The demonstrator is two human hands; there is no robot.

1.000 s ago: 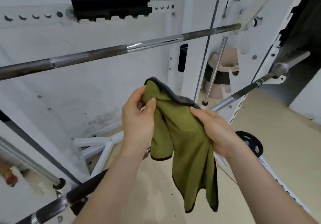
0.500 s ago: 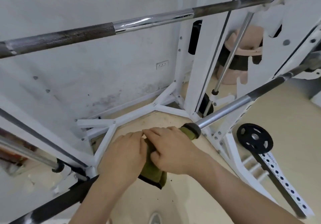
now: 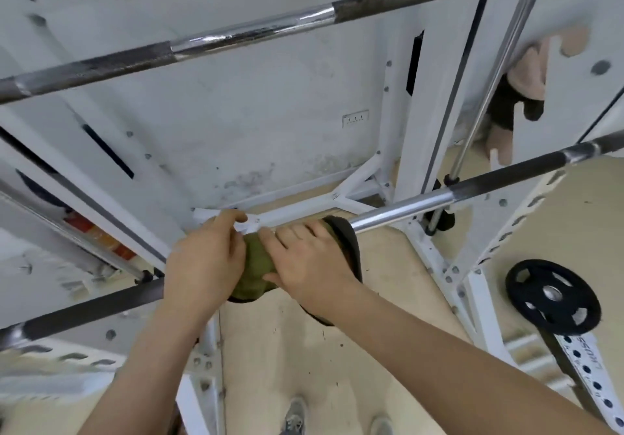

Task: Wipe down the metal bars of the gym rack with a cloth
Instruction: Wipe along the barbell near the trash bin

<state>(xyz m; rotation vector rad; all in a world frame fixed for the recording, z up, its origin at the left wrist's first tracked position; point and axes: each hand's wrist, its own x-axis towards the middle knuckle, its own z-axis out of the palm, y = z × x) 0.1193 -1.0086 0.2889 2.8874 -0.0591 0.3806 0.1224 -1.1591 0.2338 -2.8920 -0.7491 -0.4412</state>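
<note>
Both hands [image 3: 263, 262] hide most of the cloth [image 3: 258, 267] wrapping the bar [image 3: 422, 205].

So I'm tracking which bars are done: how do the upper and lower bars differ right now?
The lower bar has the green cloth wrapped round it under the left hand and right hand; the upper bar is bare and untouched. The upper bar sits higher, nearer the wall. Both have dark sections beside shiny chrome.
</note>
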